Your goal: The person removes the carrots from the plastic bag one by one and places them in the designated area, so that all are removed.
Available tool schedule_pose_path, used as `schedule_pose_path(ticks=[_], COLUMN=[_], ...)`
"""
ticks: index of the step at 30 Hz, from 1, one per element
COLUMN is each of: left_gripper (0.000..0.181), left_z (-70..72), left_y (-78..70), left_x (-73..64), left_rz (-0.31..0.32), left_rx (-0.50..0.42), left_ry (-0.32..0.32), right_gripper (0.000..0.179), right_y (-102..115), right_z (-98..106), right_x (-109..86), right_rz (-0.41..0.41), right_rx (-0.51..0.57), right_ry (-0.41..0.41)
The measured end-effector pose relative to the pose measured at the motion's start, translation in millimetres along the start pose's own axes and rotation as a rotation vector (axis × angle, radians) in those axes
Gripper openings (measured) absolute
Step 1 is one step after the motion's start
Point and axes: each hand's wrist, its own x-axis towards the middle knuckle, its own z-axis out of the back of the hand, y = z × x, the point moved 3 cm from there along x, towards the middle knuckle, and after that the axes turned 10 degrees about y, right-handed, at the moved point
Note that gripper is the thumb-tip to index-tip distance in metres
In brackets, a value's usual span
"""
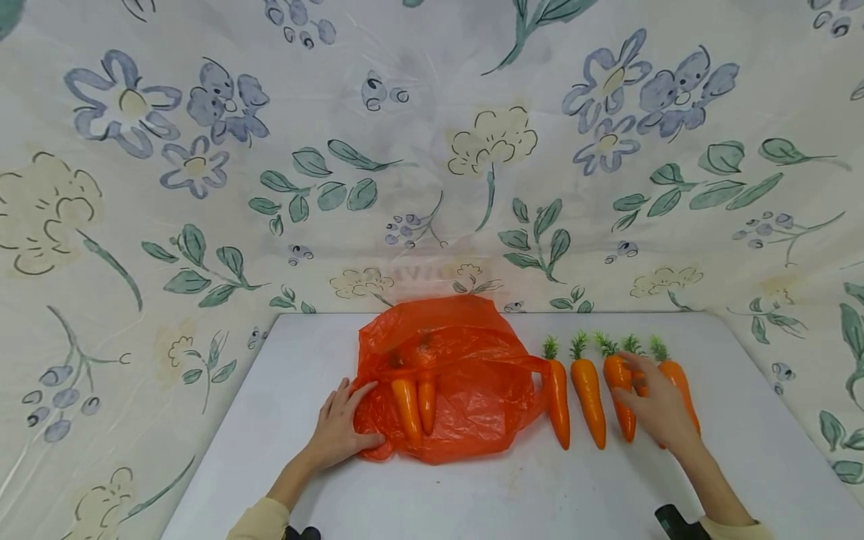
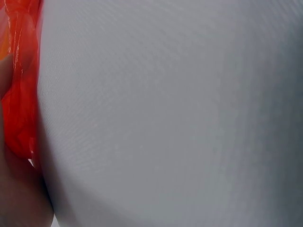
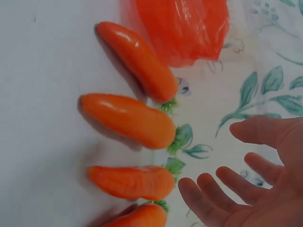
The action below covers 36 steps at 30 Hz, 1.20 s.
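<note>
A translucent red plastic bag (image 1: 466, 409) lies on the white table, its mouth toward me. Two orange carrots (image 1: 407, 411) show at the mouth, their upper ends veiled by the film. My left hand (image 1: 337, 427) holds the bag's left edge between thumb and fingers; in the left wrist view only a strip of red film (image 2: 21, 94) and part of that hand appear. Several carrots with green tops (image 1: 587, 397) lie side by side right of the bag. Above the right-hand ones hovers my right hand (image 1: 655, 405), fingers spread and nothing in them, partly covering two carrots.
The white tabletop (image 1: 506, 499) extends in front of the bag and carrots. Behind it rises a floral sheet (image 1: 432, 195), which also hangs at both sides. A dark wrist device (image 1: 677, 521) sits at my right sleeve.
</note>
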Motion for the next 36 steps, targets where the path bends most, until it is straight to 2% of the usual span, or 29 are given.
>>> schedule_pose_path(ticks=[9, 19, 26, 31, 36], left_gripper=[0.097, 0.098, 0.098, 0.097, 0.096], left_z=[-0.1, 2.3, 1.0, -0.1, -0.1], left_y=[-1.0, -2.6, -1.2, -0.8, -0.5], left_x=[-2.0, -2.7, -1.8, -1.5, -2.0], left_rz=[-0.003, 0.019, 0.005, -0.008, -0.014], left_rx=[-0.005, -0.016, -0.012, -0.014, -0.027], left_ry=[-0.021, 0.014, 0.003, -0.012, -0.021], right_gripper=[0.059, 0.057, 0.057, 0.056, 0.056], right_y=[12.1, 26.7, 36.1, 45.7, 55.4], right_z=[-9.3, -20.4, -32.3, -40.7, -53.4], right_x=[-0.1, 2.6, 3.4, 2.6, 3.1], right_rz=[0.045, 0.083, 0.095, 0.07, 0.124], right_rx=[0.015, 0.011, 0.059, 0.086, 0.113], right_ry=[0.015, 0.006, 0.047, 0.076, 0.085])
